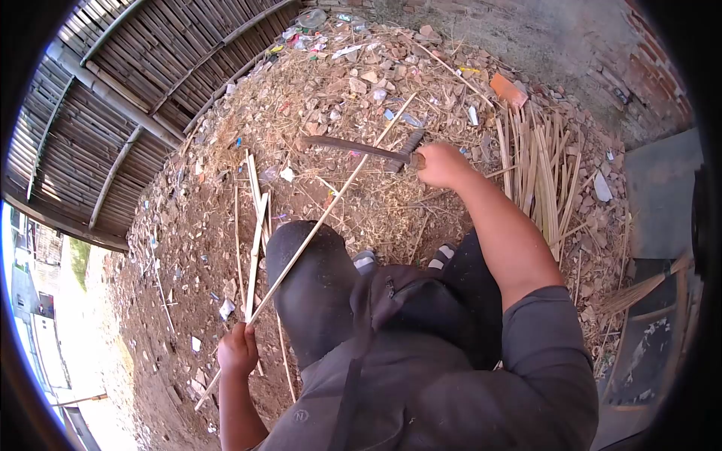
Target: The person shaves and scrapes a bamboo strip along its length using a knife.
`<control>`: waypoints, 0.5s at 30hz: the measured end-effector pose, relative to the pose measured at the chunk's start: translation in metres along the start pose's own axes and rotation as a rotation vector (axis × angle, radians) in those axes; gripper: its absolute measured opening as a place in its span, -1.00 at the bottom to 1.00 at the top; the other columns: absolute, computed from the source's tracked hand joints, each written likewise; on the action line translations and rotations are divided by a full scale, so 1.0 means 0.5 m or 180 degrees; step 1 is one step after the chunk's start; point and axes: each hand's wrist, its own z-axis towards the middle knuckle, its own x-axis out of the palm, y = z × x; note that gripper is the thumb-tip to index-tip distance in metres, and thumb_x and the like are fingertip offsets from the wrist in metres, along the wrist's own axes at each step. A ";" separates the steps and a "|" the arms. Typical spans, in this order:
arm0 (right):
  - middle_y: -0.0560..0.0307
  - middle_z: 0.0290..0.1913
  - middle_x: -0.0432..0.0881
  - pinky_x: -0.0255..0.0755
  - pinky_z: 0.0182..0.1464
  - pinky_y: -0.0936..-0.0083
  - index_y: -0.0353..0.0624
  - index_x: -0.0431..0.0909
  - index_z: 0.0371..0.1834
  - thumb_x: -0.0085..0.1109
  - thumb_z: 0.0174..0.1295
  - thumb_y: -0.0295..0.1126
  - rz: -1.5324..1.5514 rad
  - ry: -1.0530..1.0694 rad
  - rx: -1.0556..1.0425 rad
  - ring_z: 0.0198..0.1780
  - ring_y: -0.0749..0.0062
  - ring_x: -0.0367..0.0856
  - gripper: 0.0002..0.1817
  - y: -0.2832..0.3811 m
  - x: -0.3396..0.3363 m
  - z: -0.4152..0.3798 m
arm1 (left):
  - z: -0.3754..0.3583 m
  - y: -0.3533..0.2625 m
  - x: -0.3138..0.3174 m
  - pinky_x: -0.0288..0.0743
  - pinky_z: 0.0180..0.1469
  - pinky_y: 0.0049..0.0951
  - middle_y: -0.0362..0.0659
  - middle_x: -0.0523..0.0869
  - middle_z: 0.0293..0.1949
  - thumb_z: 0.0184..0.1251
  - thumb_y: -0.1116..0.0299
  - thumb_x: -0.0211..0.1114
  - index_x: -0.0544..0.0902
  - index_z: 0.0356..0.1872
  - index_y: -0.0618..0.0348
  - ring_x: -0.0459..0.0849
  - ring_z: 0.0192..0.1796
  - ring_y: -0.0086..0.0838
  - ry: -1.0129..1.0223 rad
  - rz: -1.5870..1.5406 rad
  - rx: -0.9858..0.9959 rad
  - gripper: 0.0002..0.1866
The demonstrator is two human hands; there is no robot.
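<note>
My left hand is closed around a long pale bamboo strip near its lower end. The strip slants up across my left knee to the far side of the rubble. My right hand grips the handle of a large knife, its dark, slightly curved blade pointing left. Blade and strip cross in this view, well ahead of my knees. Close to the knife's handle end is a dark, ridged piece. Several other split strips lie on the ground left of my knee.
Many split bamboo strips lie in a bundle on the right, by an orange brick. Stones and litter cover the ground. A bamboo fence stands left, a brick wall behind. A twig broom is at the right.
</note>
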 end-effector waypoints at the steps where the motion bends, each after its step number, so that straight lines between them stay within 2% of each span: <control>1: -0.17 -0.30 0.72 0.58 -0.10 0.05 -0.15 0.69 -0.27 0.27 0.01 -0.31 0.0087 -0.0089 -0.0103 -0.19 -0.13 0.72 -0.77 0.006 0.004 -0.007 | -0.004 0.005 -0.001 0.46 -0.42 0.20 0.16 0.66 -0.50 0.61 0.13 0.04 0.52 -0.31 0.12 0.64 -0.44 0.25 0.0041 -0.0081 0.0003 -0.68; 3: -0.15 -0.32 0.72 0.58 -0.10 0.04 -0.14 0.68 -0.26 0.29 0.02 -0.29 0.0284 -0.0303 -0.0285 -0.20 -0.13 0.72 -0.76 0.033 0.018 -0.026 | -0.006 0.019 0.000 0.44 -0.42 0.20 0.16 0.65 -0.52 0.60 0.14 0.05 0.51 -0.32 0.12 0.63 -0.44 0.24 0.0112 -0.0221 0.0049 -0.69; 7: -0.10 -0.35 0.73 0.58 -0.14 0.05 -0.13 0.69 -0.25 0.34 0.04 -0.26 -0.0483 -0.0053 -0.0976 -0.26 -0.11 0.72 -0.75 0.079 0.007 -0.063 | -0.013 0.033 0.008 0.43 -0.43 0.17 0.14 0.62 -0.56 0.57 0.13 0.11 0.49 -0.37 0.15 0.63 -0.45 0.23 -0.0023 -0.0326 0.0319 -0.66; 8: -0.11 -0.36 0.72 0.57 -0.15 0.09 -0.13 0.68 -0.26 0.33 0.03 -0.28 0.0487 -0.0119 -0.0508 -0.26 -0.09 0.72 -0.77 0.025 0.037 -0.036 | -0.029 0.035 0.006 0.42 -0.43 0.16 0.14 0.62 -0.56 0.57 0.13 0.12 0.49 -0.39 0.16 0.62 -0.45 0.23 0.0079 -0.0302 0.0137 -0.65; 10: -0.11 -0.36 0.72 0.56 -0.14 0.10 -0.14 0.68 -0.27 0.32 0.02 -0.29 0.0387 -0.0068 -0.0031 -0.24 -0.09 0.72 -0.76 -0.016 0.022 -0.012 | -0.023 0.035 0.010 0.42 -0.44 0.13 0.14 0.61 -0.57 0.56 0.12 0.13 0.48 -0.42 0.18 0.62 -0.46 0.23 0.0140 -0.0278 -0.0167 -0.62; 11: -0.11 -0.36 0.71 0.56 -0.14 0.10 -0.14 0.68 -0.27 0.32 0.02 -0.29 0.0329 -0.0050 0.0186 -0.23 -0.08 0.72 -0.76 -0.025 0.014 0.002 | -0.019 0.043 0.007 0.41 -0.44 0.13 0.14 0.60 -0.57 0.56 0.12 0.14 0.48 -0.43 0.19 0.61 -0.47 0.23 0.0101 -0.0322 -0.0098 -0.61; 12: -0.13 -0.23 0.75 0.61 -0.04 0.05 -0.05 0.73 -0.18 0.28 0.05 -0.28 -0.0006 -0.0147 -0.0011 -0.12 -0.05 0.75 -0.74 -0.011 0.001 -0.006 | -0.020 0.061 -0.002 0.41 -0.44 0.12 0.14 0.60 -0.58 0.55 0.11 0.15 0.48 -0.45 0.19 0.61 -0.47 0.23 0.0089 -0.0360 -0.0037 -0.61; 15: -0.10 -0.28 0.75 0.61 -0.06 0.04 -0.06 0.72 -0.25 0.28 0.05 -0.28 0.0186 -0.0184 -0.0181 -0.14 -0.06 0.76 -0.78 0.020 0.019 -0.025 | -0.022 0.073 -0.002 0.39 -0.44 0.12 0.15 0.57 -0.60 0.54 0.12 0.17 0.46 -0.46 0.19 0.59 -0.49 0.23 0.0021 -0.0403 0.0038 -0.60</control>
